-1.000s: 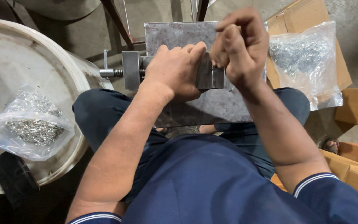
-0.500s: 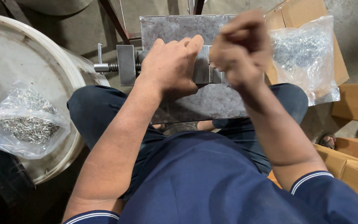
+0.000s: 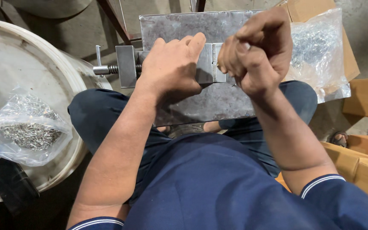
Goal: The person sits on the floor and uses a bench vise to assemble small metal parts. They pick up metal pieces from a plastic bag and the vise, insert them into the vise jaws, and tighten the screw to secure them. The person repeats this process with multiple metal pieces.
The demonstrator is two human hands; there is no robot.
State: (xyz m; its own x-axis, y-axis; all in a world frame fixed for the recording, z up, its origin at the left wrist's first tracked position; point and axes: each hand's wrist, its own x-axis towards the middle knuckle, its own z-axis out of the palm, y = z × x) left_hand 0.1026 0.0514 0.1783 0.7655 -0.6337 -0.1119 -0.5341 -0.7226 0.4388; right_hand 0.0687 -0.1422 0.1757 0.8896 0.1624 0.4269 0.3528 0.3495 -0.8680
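My left hand point(image 3: 173, 64) lies palm-down on a small metal vise point(image 3: 126, 66) that sits on a grey steel plate point(image 3: 211, 102) across my lap. Its fingers reach to the serrated jaw point(image 3: 214, 64) at the vise's right end. My right hand point(image 3: 256, 53) is a closed fist just right of that jaw, pinching a small thin metal piece whose tip shows below the fingers. What the piece is cannot be made out. The vise's screw handle point(image 3: 101, 68) sticks out to the left.
A clear bag of small metal pins point(image 3: 26, 130) lies on a white round drum lid point(image 3: 30, 68) at left, with a black object point(image 3: 9, 183) beside it. Another clear bag of parts point(image 3: 318, 51) rests on cardboard boxes point(image 3: 367, 98) at right.
My right fist has dropped slightly toward the vise jaw. The left hand stays flat on the vise. The view has shifted a little.
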